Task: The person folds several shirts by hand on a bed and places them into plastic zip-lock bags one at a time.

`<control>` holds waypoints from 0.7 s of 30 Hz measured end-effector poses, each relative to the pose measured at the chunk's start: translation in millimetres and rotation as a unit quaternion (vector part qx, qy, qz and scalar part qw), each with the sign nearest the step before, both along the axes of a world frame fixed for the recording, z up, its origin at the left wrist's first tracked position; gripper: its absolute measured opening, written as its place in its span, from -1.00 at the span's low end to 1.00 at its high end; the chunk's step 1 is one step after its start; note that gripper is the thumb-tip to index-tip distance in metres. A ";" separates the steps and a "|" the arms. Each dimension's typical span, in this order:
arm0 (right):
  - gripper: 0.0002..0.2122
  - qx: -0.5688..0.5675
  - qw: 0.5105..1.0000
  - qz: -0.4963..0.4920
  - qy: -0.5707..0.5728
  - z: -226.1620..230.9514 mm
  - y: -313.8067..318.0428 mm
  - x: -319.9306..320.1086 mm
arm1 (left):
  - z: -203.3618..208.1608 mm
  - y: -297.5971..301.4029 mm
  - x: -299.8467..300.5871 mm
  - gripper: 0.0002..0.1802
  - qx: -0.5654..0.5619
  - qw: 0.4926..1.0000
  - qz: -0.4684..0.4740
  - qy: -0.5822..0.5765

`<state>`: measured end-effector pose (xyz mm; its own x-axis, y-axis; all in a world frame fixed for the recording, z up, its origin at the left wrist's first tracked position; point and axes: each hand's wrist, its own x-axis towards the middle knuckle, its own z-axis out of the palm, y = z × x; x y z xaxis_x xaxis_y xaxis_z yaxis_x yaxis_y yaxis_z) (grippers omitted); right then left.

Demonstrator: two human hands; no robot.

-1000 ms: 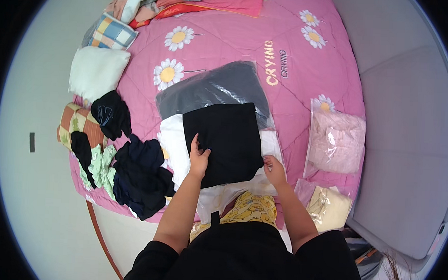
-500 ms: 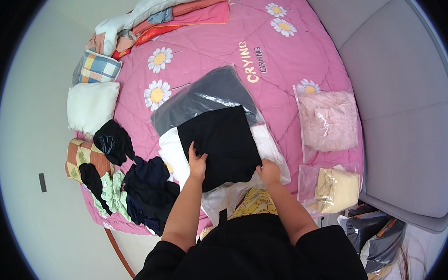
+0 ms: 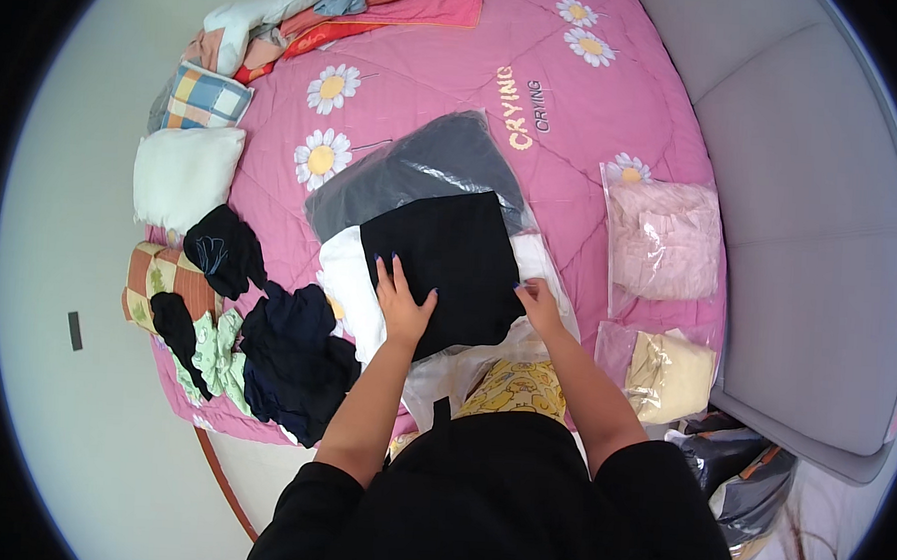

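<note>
Cloth (image 3: 456,267), black and folded, lies over white fabric (image 3: 344,275), the left hand (image 3: 404,310) finger-spread on top. The right hand (image 3: 540,308) curls at the cloth's right edge; I can't tell whether its fingers pinch.

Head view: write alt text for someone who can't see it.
Left hand spread on a folded black garment, right hand at its edge, over a pink daisy-patterned quilt; bagged pink fabric and bagged cream fabric lie right, crumpled dark clothes left.

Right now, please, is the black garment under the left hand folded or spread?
Folded: the black garment lies compact and four-sided, with neat edges.
</note>
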<state>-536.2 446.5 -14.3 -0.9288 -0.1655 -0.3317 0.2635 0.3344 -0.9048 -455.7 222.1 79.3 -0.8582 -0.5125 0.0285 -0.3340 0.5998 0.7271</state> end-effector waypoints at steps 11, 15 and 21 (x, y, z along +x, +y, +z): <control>-0.65 -0.208 0.892 0.043 -0.400 19.6 -22.7 -59.6 | 12.0 19.3 3.1 0.09 -0.161 0.930 -0.171 -0.283; -0.52 -0.169 0.865 0.194 -0.430 63.1 -31.0 -84.6 | 17.0 10.8 0.5 0.14 -0.120 0.946 -0.137 -0.268; -0.65 -0.199 0.888 0.120 -0.397 77.3 -11.9 -103.4 | 16.7 16.2 -8.3 0.20 -0.094 0.948 -0.189 -0.237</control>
<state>-639.6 434.6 63.0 -0.3502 -0.5778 -0.7372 0.8352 0.1636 -0.5250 -464.0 238.3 96.0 -0.9188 -0.1891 -0.3464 -0.3314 0.8463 0.4171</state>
